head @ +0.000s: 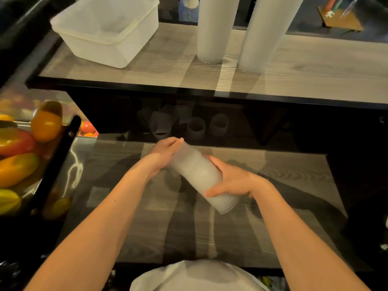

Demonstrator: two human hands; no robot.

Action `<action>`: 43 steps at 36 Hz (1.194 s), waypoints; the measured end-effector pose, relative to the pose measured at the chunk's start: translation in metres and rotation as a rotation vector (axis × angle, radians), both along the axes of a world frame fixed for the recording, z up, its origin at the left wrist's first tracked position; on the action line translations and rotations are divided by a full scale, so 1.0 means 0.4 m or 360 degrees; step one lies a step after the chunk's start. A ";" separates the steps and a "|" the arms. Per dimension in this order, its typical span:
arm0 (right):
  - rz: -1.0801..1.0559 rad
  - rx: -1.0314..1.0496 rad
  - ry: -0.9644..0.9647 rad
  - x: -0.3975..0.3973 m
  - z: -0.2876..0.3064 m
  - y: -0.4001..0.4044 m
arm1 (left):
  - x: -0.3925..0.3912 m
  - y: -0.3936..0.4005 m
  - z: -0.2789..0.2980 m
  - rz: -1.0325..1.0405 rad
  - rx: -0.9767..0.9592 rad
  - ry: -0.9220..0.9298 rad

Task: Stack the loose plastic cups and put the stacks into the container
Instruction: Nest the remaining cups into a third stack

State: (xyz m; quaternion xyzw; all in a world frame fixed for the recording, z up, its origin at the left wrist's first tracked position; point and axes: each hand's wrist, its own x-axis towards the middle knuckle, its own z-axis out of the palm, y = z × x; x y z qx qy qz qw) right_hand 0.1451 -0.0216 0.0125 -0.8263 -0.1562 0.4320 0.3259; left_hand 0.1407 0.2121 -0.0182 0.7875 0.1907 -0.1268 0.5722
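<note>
Dim light falls across a wood-grain worktop in front of me, with a raised shelf of the same pale wood running behind it. On that shelf, largest first, sits the empty translucent container at the far left, and to its right two tall finished stacks of ribbed cups stand upright, just beside each other. A basket of coloured fruit crowds the left edge. Below the shelf, in the shadowed recess, a few loose cups wait near the back of the worktop, some upright, some tipped; I cannot count them for sure. Over the middle of the worktop I hold a short stack of frosted cups, tilted, its far end toward the recess. My right hand is wrapped round the near, ribbed part of the stack, thumb across the front; my left hand is closed round the far end, apparently seating a cup. These cups look thin, light and springy, so I judge a hard squeeze would buckle the walls, and the smooth frosted plastic may slip. Best held round the middle with an easy grip, one hand supporting the end so the nested cups cannot slide apart.
</note>
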 end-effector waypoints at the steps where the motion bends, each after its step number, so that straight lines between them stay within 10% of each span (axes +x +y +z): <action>1: 0.0058 -0.0019 -0.0005 -0.002 0.003 0.003 | -0.007 0.003 0.002 -0.0038 0.0029 0.0016; 19: -0.0183 0.0040 -0.0053 0.002 -0.064 0.118 | 0.019 0.064 -0.057 0.0055 0.0846 -0.0489; 22: -0.0301 0.0085 -0.0048 0.011 -0.078 0.143 | 0.103 0.104 -0.043 0.0142 0.1006 -0.0225; 43: -0.0347 -0.0013 0.0093 0.027 -0.100 0.079 | 0.255 0.159 -0.093 -0.1188 0.0984 0.0318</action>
